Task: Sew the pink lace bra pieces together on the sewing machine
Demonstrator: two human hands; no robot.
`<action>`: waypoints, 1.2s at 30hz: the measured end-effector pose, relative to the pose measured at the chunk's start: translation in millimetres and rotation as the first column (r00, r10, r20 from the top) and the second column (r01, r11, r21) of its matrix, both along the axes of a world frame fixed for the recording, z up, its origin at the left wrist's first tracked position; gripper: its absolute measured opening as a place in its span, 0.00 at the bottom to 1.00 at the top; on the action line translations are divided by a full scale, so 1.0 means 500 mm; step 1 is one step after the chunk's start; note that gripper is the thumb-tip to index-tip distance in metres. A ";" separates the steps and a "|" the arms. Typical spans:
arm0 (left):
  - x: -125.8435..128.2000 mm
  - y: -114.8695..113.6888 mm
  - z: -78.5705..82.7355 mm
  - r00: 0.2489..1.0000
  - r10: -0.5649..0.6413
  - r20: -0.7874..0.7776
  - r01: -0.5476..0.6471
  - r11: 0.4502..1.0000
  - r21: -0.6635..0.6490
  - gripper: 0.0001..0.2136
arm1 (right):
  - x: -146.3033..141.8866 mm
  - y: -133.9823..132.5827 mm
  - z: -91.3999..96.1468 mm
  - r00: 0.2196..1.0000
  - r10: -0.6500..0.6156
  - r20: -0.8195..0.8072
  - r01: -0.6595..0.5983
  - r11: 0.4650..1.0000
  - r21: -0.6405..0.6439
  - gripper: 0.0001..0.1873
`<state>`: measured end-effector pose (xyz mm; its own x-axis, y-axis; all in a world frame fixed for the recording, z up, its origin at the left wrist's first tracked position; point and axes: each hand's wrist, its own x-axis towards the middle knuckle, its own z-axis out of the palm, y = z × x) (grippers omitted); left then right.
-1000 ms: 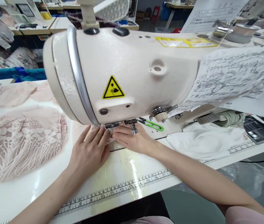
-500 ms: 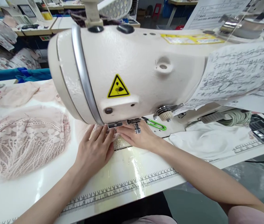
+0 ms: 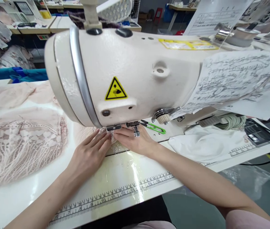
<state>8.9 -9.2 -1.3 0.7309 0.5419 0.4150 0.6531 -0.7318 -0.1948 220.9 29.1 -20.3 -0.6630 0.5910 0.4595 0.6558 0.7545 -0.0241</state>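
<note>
Under the head of a white sewing machine (image 3: 135, 73), both hands rest on a strip of pale pink lace fabric (image 3: 84, 131). My left hand (image 3: 89, 152) lies palm down with its fingers stretched out over the lace, left of the needle area. My right hand (image 3: 137, 141) lies flat to the right, its fingers pointing left across the needle plate; the machine head and a small metal screw hide part of it. The presser foot and needle are mostly hidden. Just behind the right hand lie green thread snips (image 3: 155, 128).
A larger pink lace piece (image 3: 23, 149) is spread at the left. White cloth (image 3: 197, 143) and a coil of pale green cord (image 3: 233, 121) lie at the right. Handwritten paper (image 3: 235, 79) hangs over the machine arm. A printed ruler (image 3: 116, 195) runs along the table's front edge.
The whole view has shifted slightly. My left hand has slid a little left and lies flatter, with its thumb no longer showing. My right hand stays in nearly the same place by the needle.
</note>
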 end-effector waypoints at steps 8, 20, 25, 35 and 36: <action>-0.002 0.004 -0.001 0.999 0.032 -0.010 -0.031 0.999 0.028 0.10 | -0.016 -0.009 -0.006 0.999 0.021 -0.036 -0.014 0.982 0.191 0.11; -0.004 0.004 -0.003 0.997 0.082 0.007 -0.082 0.997 0.002 0.16 | -0.020 -0.009 -0.009 0.988 0.153 -0.028 -0.142 0.961 0.237 0.11; -0.013 0.008 -0.011 0.997 0.077 -0.005 -0.077 0.997 0.007 0.16 | -0.022 -0.007 -0.015 0.979 0.199 -0.037 -0.190 0.966 0.177 0.11; -0.003 0.006 -0.011 0.994 0.099 -0.041 -0.096 0.993 0.065 0.15 | -0.018 -0.010 -0.002 0.990 0.124 -0.066 -0.108 0.973 0.204 0.16; -0.002 0.005 -0.010 0.994 0.099 -0.044 -0.096 0.993 0.073 0.15 | -0.017 -0.010 -0.001 0.992 0.111 -0.065 -0.096 0.975 0.199 0.16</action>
<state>8.1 -6.5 -6.2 0.6959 0.5822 0.4206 0.7094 -0.6485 -0.2761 212.2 23.9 -21.0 -0.6750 0.4146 0.6103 0.5755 0.8135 0.0839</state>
